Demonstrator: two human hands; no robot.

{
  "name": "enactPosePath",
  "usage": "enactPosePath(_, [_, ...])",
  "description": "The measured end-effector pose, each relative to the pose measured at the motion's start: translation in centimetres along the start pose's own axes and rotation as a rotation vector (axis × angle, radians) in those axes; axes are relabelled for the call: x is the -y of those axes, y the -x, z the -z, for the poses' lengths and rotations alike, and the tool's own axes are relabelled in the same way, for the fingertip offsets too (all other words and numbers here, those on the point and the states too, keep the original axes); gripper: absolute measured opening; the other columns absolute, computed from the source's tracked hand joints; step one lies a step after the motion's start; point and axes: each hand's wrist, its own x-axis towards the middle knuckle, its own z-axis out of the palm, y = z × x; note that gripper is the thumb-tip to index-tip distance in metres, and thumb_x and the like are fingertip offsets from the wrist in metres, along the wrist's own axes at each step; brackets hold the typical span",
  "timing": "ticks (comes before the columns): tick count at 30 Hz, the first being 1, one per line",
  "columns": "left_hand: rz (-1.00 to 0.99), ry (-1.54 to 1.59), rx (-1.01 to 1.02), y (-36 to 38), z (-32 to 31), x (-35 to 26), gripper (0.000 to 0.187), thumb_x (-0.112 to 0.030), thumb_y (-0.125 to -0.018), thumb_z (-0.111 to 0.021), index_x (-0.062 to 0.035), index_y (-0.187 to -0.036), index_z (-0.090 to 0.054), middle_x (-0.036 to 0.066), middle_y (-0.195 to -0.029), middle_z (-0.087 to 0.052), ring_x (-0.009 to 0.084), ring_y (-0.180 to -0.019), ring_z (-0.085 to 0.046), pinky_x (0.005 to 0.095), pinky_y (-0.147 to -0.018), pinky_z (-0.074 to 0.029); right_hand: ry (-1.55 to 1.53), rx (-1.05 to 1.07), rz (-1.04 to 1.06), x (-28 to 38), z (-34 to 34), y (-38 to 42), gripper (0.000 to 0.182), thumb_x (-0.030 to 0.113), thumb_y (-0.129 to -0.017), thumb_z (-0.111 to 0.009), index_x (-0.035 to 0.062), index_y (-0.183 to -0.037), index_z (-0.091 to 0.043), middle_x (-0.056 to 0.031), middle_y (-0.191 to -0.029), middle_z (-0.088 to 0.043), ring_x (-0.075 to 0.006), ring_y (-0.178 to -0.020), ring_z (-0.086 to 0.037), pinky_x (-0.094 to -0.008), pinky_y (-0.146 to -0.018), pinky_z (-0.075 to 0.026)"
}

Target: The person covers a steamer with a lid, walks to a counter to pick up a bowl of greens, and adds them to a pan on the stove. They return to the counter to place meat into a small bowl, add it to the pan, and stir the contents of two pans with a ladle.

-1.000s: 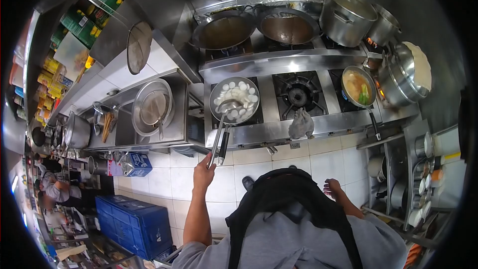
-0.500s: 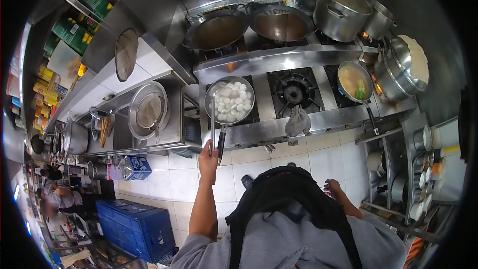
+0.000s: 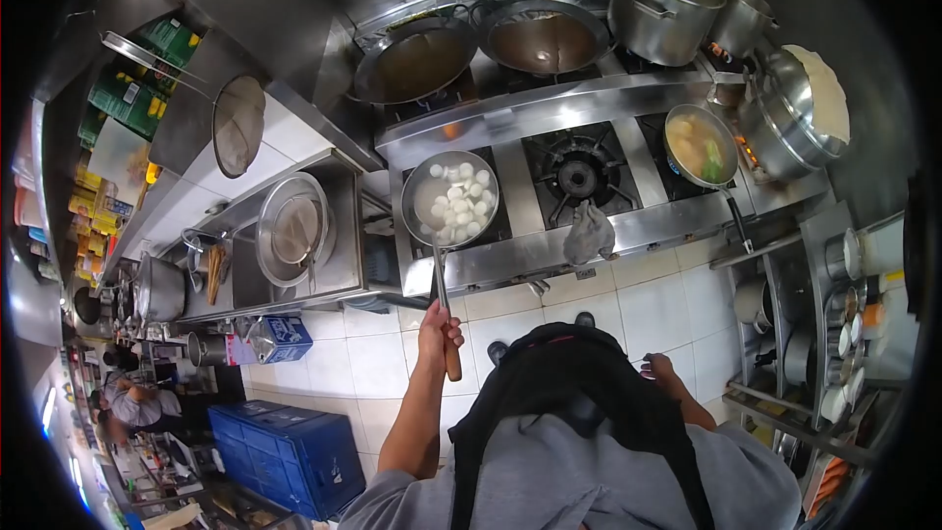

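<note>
My left hand (image 3: 439, 330) is closed around a long metal utensil with a wooden handle end (image 3: 452, 363). Its shaft slants up to the near rim of a frying pan (image 3: 420, 177) on the left front burner. The utensil's working end cannot be made out. In the pan lie many round white pieces (image 3: 458, 204) in a little liquid. The pan's black handle runs beside the shaft, partly hidden by it. My right hand (image 3: 663, 371) hangs low at my right side, fingers curled; whether it holds anything small cannot be seen.
A grey cloth (image 3: 590, 235) drapes over the stove's front edge beside a bare burner (image 3: 577, 179). A second pan (image 3: 702, 145) holds food at the right. Woks and tall pots (image 3: 667, 15) stand behind. A sink counter is left, and a blue crate (image 3: 285, 451) sits on the floor.
My left hand has moved right and down, drawing the utensil towards me, so its wooden end now shows. The white pieces have shifted right in the pan. The view has turned slightly.
</note>
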Motion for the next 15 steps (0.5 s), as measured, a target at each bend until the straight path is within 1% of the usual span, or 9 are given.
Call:
enactPosePath(2, [0.017,0.025,0.008,0.6,-0.5,-0.1,0.049,-0.017,-0.100,-0.048,-0.0137,-0.146,-0.032,0.003,-0.075,-0.050,0.0117,-0.055,-0.046,0.0271,-0.048,-0.042,-0.012,0.002,-0.001,0.5,-0.2,-0.3,0.020,0.030,-0.091,-0.057,0.0136,-0.101,-0.057,-0.0056,-0.084,-0.058,-0.0218,-0.072,-0.059,-0.0411,-0.063,-0.052])
enactPosePath(4, [-0.023,-0.185,-0.045,1.2,-1.3,-0.4,0.052,-0.016,-0.100,-0.049,-0.0133,-0.148,-0.031,0.003,-0.074,-0.050,0.0108,-0.055,-0.047,0.0260,-0.047,-0.042,-0.026,0.000,-0.003,1.1,-0.2,-0.4,0.020,0.031,-0.091,-0.057,0.0137,-0.101,-0.057,-0.0057,-0.084,-0.058,-0.0218,-0.073,-0.059,-0.0411,-0.064,-0.052])
enactPosePath(5, [-0.024,-0.187,-0.046,1.6,-1.6,-0.5,0.052,-0.016,-0.100,-0.049,-0.0133,-0.148,-0.031,0.003,-0.074,-0.050,0.0108,-0.055,-0.047,0.0260,-0.047,-0.042,-0.031,-0.015,-0.010,1.6,-0.1,-0.5,0.020,0.031,-0.091,-0.057,0.0139,-0.101,-0.057,-0.0058,-0.084,-0.058,-0.0217,-0.073,-0.059,-0.0409,-0.064,-0.052])
enactPosePath(7, [-0.142,-0.447,-0.094,2.4,-1.8,-0.5,0.054,-0.015,-0.099,-0.050,-0.0135,-0.150,-0.031,0.003,-0.070,-0.051,0.0094,-0.052,-0.047,0.0249,-0.044,-0.040,-0.047,-0.016,0.004,1.9,0.1,-0.6,0.021,0.033,-0.090,-0.059,0.0143,-0.100,-0.056,-0.0062,-0.084,-0.058,-0.0213,-0.073,-0.059,-0.0404,-0.064,-0.052])
enactPosePath(8, [-0.143,-0.446,-0.096,2.7,-2.0,-0.5,0.054,-0.015,-0.099,-0.050,-0.0135,-0.150,-0.031,0.003,-0.070,-0.051,0.0094,-0.052,-0.047,0.0249,-0.044,-0.040,-0.045,-0.015,0.004,2.1,0.2,-0.7,0.021,0.033,-0.090,-0.059,0.0143,-0.100,-0.056,-0.0062,-0.084,-0.058,-0.0213,-0.073,-0.059,-0.0404,-0.064,-0.052])
enactPosePath(10, [-0.224,-0.537,-0.097,3.1,-2.2,-0.6,0.055,-0.014,-0.099,-0.053,-0.0132,-0.150,-0.032,0.002,-0.067,-0.051,0.0084,-0.049,-0.046,0.0243,-0.041,-0.039,-0.035,-0.025,0.018,2.4,0.2,-0.7,0.021,0.033,-0.090,-0.059,0.0146,-0.100,-0.057,-0.0062,-0.084,-0.058,-0.0210,-0.073,-0.059,-0.0404,-0.065,-0.052])
enactPosePath(14, [-0.247,-0.605,-0.080,3.1,-2.3,0.2,0.054,-0.014,-0.098,-0.054,-0.0134,-0.149,-0.034,0.002,-0.066,-0.051,0.0082,-0.048,-0.046,0.0249,-0.041,-0.038,-0.029,-0.023,0.007,3.1,0.2,-0.9,0.021,0.032,-0.089,-0.059,0.0148,-0.100,-0.057,-0.0062,-0.084,-0.059,-0.0210,-0.073,-0.059,-0.0406,-0.065,-0.051])
enactPosePath(15, [-0.223,-0.624,-0.065,2.8,-2.1,0.6,0.055,-0.014,-0.098,-0.054,-0.0138,-0.149,-0.035,0.002,-0.067,-0.052,0.0082,-0.048,-0.046,0.0252,-0.041,-0.039,-0.020,-0.029,0.000,3.3,0.1,-0.9,0.021,0.033,-0.089,-0.060,0.0149,-0.100,-0.057,-0.0061,-0.084,-0.059,-0.0210,-0.073,-0.059,-0.0405,-0.065,-0.051])
